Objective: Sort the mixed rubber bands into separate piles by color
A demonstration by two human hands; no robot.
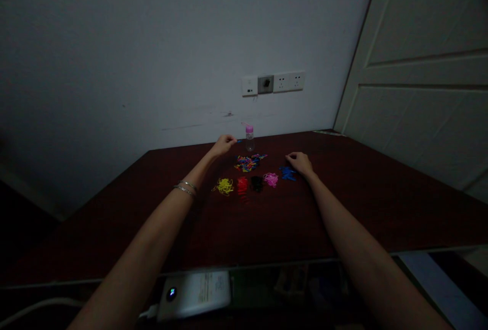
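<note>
My left hand [224, 144] is closed in a pinch on a small blue rubber band [239, 141], held up left of a clear bottle with a pink cap [249, 139]. My right hand [300, 162] rests on the table just above the blue pile [287, 173]; its fingers are curled together, and whatever they hold is hidden. Between the hands lies a mixed-colour pile of small bands [248, 162]. Nearer to me, sorted by colour, are a yellow pile [224, 186], a red pile [242, 184], a black pile [256, 183] and a pink pile [271, 179].
The dark red table [263, 233] meets a pale wall with sockets [288, 82]. At right stands a white panelled door [423, 76]. Below the table's front edge lies a white power bank [196, 294] with a cable plugged in.
</note>
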